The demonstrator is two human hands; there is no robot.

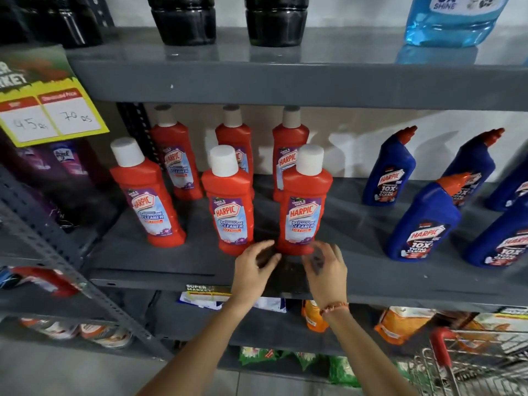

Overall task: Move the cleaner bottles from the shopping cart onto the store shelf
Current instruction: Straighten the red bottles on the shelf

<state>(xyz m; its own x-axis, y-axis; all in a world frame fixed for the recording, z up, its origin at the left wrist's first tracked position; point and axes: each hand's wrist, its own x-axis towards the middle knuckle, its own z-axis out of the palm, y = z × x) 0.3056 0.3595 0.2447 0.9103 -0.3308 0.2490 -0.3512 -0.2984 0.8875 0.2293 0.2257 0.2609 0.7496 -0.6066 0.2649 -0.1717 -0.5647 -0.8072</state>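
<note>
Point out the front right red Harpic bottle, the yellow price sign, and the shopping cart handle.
Front right red bottle point(303, 215), head view: on its front label.
Yellow price sign point(50, 115), head view: on the white price boxes.
Shopping cart handle point(441, 348), head view: on the red grip.

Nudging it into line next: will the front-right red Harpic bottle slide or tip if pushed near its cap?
The front-right red bottle is tall on a narrow base, so likely tips. The shelf looks smooth; a low push probably slides it. Rigid-looking plastic shouldn't buckle.
</note>
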